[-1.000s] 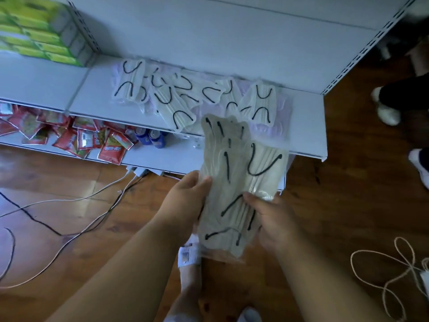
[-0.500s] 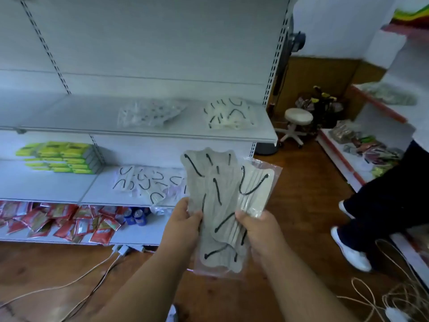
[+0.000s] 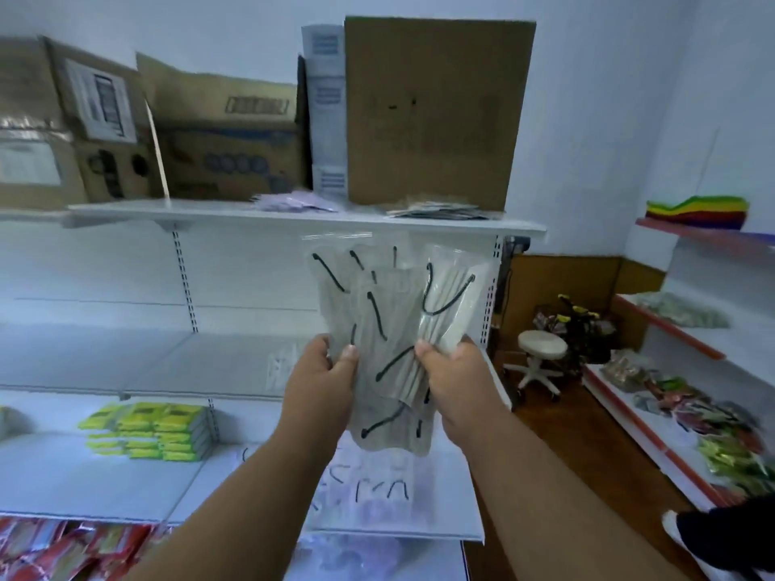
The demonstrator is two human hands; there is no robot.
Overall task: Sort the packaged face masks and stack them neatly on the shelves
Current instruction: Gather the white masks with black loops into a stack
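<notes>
A small shop is being shown. White metal shelving (image 3: pixel 268 218) on slotted uprights is being used to display goods: stacked yellow-green packs (image 3: pixel 146 431), red packets (image 3: pixel 54 547) on the lowest level, and bagged face masks (image 3: pixel 436 210) on the top shelf. Cardboard boxes (image 3: pixel 432 111) are being stored above. Along the right wall, red-edged shelves (image 3: pixel 671 329) are being filled with folded coloured cloths (image 3: pixel 698 211) and mixed packets. A white stool (image 3: pixel 541 350) is standing in the corner on the wooden floor.

Cardboard boxes (image 3: pixel 436 115) and two mask piles (image 3: pixel 436 210) crowd the top shelf (image 3: pixel 201 211); its left front lies bare.
</notes>
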